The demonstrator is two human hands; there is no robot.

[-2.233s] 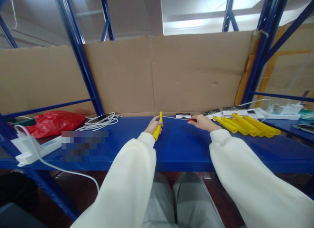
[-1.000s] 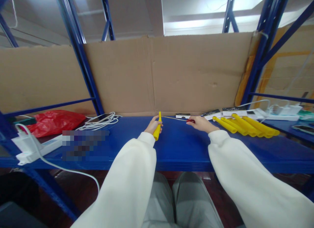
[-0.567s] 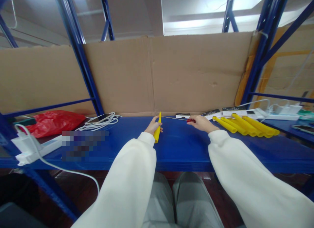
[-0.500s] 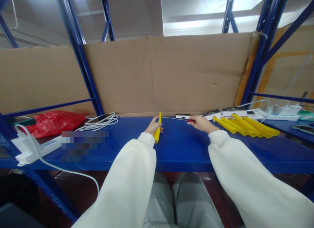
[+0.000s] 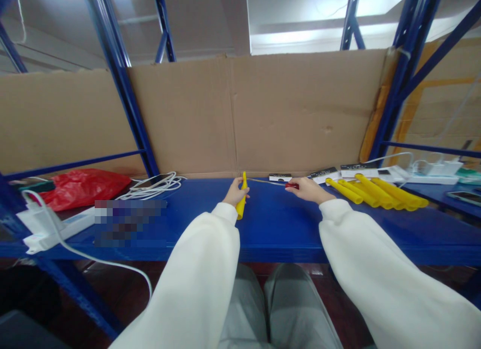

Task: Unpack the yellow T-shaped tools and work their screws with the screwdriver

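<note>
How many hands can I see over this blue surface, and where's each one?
2. The left hand grips a yellow tube; the right hand holds a red-handled tool pointing toward that tube. No others show.

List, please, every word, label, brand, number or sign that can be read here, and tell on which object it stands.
Nothing is legible.
Small black-and-white box by the cardboard wall: marks too small to read.
Black-and-white boxes at right: marks too small and blurred.
Held yellow tube and red-handled tool: no lettering visible.
Pixelated patch at left: unreadable.
</note>
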